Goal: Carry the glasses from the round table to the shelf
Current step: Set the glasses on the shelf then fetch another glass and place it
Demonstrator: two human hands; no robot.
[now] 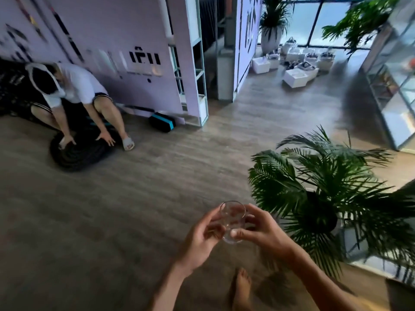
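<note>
Mid-carry — clear drinking glass point(233, 222) held upright over the wood floor point(157, 187), left hand point(202, 237) and right hand point(261, 232) both in a closed grip around it. Round table not in view; potted palm point(318, 189) just right. Placement on a shelf remains.

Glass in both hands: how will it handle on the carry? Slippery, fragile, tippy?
The glass looks clear, smooth and thin-walled, so probably slippery and breakable if dropped on the hard floor. It seems empty, so likely light. The left hand and right hand grip it only by the fingertips; that hold may slip if jolted.
</note>
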